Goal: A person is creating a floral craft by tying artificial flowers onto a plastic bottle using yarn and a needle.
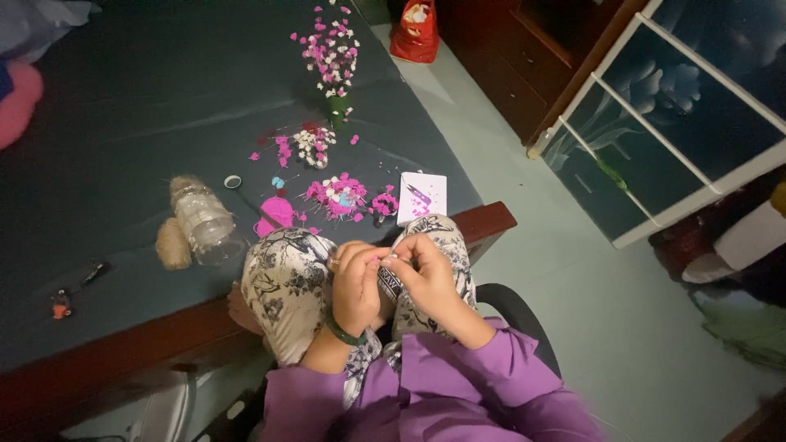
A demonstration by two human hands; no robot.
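My left hand [357, 282] and my right hand [426, 274] meet close together above my raised knees, which are covered in grey floral trousers [286, 278]. Both hands pinch a small pink-and-white flower piece [385, 259] between their fingertips. A dark green bangle [342, 334] circles my left wrist. My sleeves are purple. Beyond my knees, on the dark cloth [123, 106], lie piles of tiny pink and white flowers [337, 196] and a pink lump [277, 213].
A clear plastic bottle [205, 221] lies beside a ball of twine [173, 244]. A vase of pink and white flowers [332, 57] stands farther back. A white card [422, 196] lies near the wooden edge [491, 219]. A red bag [415, 31] sits on the floor.
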